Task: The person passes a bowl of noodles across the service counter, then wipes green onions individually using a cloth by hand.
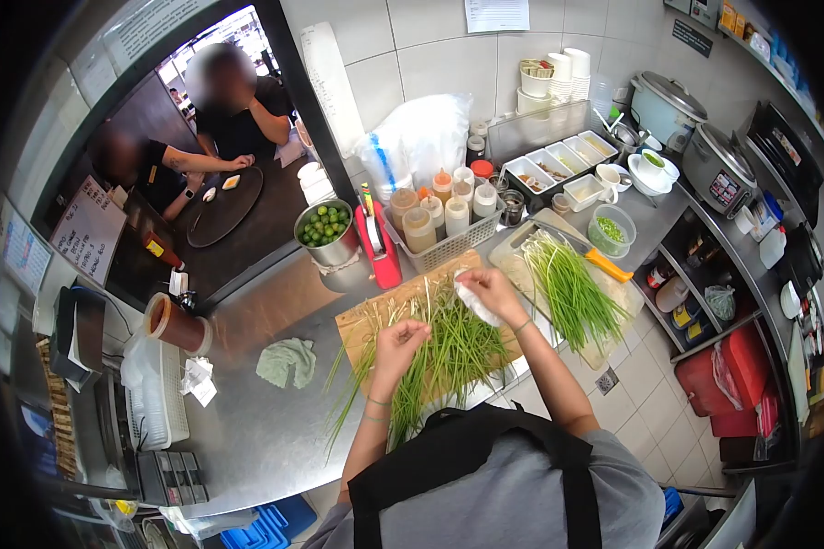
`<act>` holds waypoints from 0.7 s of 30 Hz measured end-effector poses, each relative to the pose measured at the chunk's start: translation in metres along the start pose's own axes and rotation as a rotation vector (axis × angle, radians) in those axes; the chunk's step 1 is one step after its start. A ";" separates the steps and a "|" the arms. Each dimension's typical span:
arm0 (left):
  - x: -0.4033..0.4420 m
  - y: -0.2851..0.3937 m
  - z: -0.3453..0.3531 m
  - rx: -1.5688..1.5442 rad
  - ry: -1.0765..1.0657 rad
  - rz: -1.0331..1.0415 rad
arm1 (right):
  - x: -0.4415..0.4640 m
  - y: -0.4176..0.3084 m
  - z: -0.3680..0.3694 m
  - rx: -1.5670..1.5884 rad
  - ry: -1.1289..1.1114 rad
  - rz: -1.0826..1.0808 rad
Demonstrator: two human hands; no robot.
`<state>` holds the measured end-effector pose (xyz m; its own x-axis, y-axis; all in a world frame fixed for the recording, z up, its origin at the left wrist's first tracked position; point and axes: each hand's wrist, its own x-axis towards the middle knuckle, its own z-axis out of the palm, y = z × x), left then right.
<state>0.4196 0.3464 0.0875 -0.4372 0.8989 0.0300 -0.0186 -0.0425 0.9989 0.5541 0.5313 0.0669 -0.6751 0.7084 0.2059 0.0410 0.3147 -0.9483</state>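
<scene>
My right hand [493,291] grips a crumpled white paper towel or cloth [474,306] above the far side of a brown cutting board [352,322]. My left hand [401,344] is closed in a pinch over the same board; what its fingertips hold, if anything, is too small to make out. Loose green onions [439,366] lie spread across this board below both hands, with some stalks hanging past its near and left edges. To the right, a neater bunch of green onions [577,293] rests on a pale cutting board [604,343], beside a yellow-handled knife [607,266].
A basket of squeeze bottles [444,247], a red tape dispenser [378,247] and a pot of limes [325,229] stand behind the boards. Left is a green cloth [286,363]. A tub of chopped greens [612,229] sits right. Two people are beyond the hatch.
</scene>
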 end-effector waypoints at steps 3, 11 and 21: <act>0.023 -0.010 0.008 0.065 0.011 0.022 | -0.014 -0.017 0.005 0.376 -0.052 0.162; 0.040 -0.029 0.024 0.266 -0.050 0.099 | -0.022 -0.016 0.021 0.711 0.036 0.285; 0.073 -0.009 0.021 0.206 0.094 0.305 | -0.018 -0.029 0.028 0.588 -0.017 0.117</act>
<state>0.4068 0.4219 0.0818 -0.4757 0.8140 0.3334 0.3018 -0.2050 0.9311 0.5441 0.4920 0.0841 -0.7024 0.7057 0.0924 -0.2955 -0.1711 -0.9399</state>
